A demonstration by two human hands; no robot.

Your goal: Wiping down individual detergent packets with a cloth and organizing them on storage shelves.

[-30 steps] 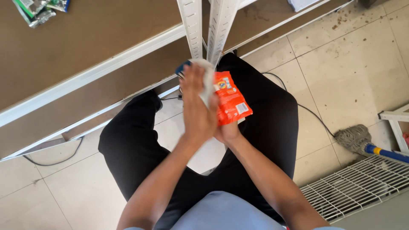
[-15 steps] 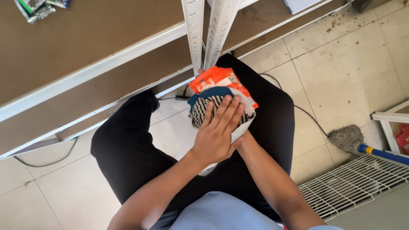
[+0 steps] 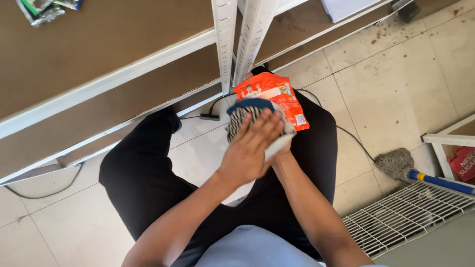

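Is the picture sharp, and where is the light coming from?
Head view: daylight brightens the floor tiles at right; the shelf is dimmer. The left hand on the striped cloth is slightly smeared; the orange packet is sharper. Straight posts splay near the top.

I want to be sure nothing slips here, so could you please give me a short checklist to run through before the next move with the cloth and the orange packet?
1. Cloth under the left hand: ok, the palm presses it flat onto the packet.
2. Orange packet supported: ok, it sits over the lap, its top part showing.
3. Right hand's hold under the packet: cannot tell, the hand is hidden by the cloth and the left hand.
4. Packet sealed: cannot tell, its edges are partly covered.
5. Room ahead: not ok, the shelf posts stand close to the packet's top.
6. Floor to the right: not ok, a mop and wire rack lie there.
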